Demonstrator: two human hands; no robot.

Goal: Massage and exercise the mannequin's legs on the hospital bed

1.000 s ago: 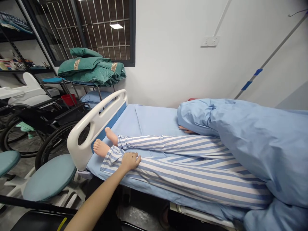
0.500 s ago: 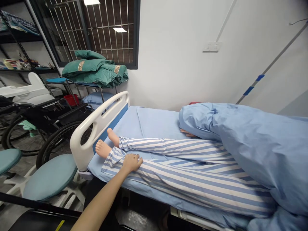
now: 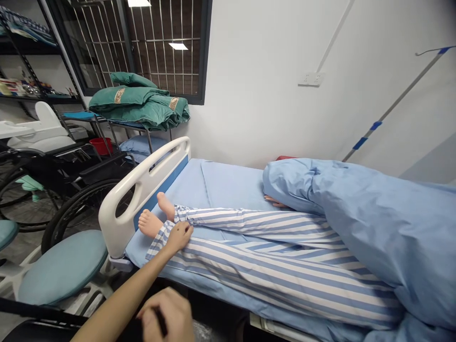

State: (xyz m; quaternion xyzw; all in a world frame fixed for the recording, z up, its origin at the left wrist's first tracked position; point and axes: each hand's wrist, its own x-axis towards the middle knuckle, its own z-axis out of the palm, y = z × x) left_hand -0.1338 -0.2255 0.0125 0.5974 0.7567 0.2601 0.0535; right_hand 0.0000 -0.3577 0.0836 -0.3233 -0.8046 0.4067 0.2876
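Head view, as I am monitoring it from afar: the left hand [image 3: 178, 236] is reaching in from the lower left on an extended forearm, palm down, its fingers bending over the striped pyjama trouser leg [image 3: 285, 270] just above a bare manikin foot [image 3: 149, 224]; I cannot tell whether it is gripping the cloth or only pressing on it. The right hand [image 3: 166, 316] is hanging low in the foreground, well apart from the left, its fingers closing around a thin dark object [image 3: 160, 321] too blurred for me to identify. The manikin is lying on a blue bed sheet [image 3: 228, 183], with a bunched blue quilt [image 3: 363, 223] covering its upper part. A white bed footboard [image 3: 121, 213] is standing just beside the feet; beyond it, a wheelchair [image 3: 46, 190] is waiting near a teal stool [image 3: 62, 268], while folded green quilts [image 3: 138, 102] are lying on a metal cart [image 3: 121, 126] below a barred window [image 3: 164, 47]
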